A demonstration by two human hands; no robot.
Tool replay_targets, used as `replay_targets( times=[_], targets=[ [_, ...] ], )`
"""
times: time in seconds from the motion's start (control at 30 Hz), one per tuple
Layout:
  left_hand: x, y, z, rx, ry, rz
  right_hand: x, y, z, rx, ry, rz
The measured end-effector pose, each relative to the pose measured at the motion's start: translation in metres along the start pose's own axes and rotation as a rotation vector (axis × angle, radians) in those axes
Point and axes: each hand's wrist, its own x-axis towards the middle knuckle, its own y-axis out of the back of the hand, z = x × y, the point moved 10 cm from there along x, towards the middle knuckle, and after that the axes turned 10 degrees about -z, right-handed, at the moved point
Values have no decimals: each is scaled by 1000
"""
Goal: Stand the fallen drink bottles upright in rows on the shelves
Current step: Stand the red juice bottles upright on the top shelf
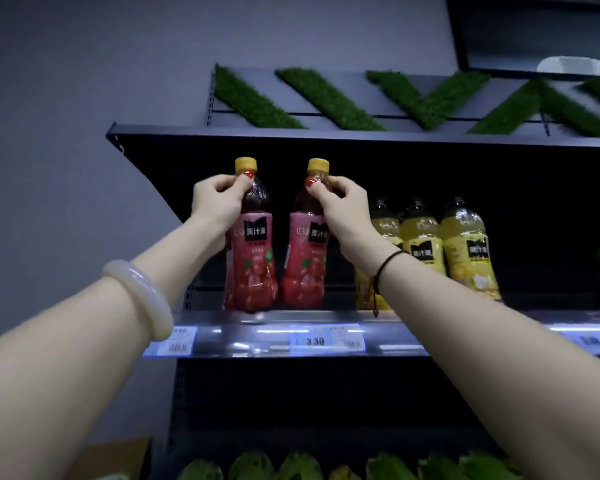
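Left red bottle (252,268) and right red bottle (305,271), upright side by side at the front of the shelf (465,327), beside yellow bottles (426,244), necks pinched under the caps in the grip of left hand (217,199) and right hand (340,199) respectively.

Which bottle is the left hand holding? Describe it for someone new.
On the lit shelf edged with price tags, left of the yellow bottles, are two yellow-capped red ones. It is the leftmost red bottle, neck pinched by the left hand; the right hand holds the other red bottle.
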Motion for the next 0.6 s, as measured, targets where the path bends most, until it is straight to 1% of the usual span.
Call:
replay_targets(
  times=[0.07, 0.17, 0.27, 0.37, 0.47, 0.53, 0.6],
  targets=[
    [11, 4, -11, 35, 7, 45, 8, -10, 12, -7, -7, -13],
    [21, 1, -31, 97, 16, 28, 13, -30, 37, -46, -36, -66],
    [23, 2, -68, 84, 124, 2, 12, -47, 69, -27, -147, -122],
    [25, 6, -90, 141, 223, -1, 12, -55, 90, -38, -245, -185],
    [19, -4, -101, 139, 296, -107, 4, -65, 109, 12, -347, -321],
    [10, -6, -108, 128, 362, -210, -2, -67, 114, -73, -419, -426],
    [-2, -5, -119, 190, 477, -358, -6, -65, 116, -173, -478, -486]
  ],
)
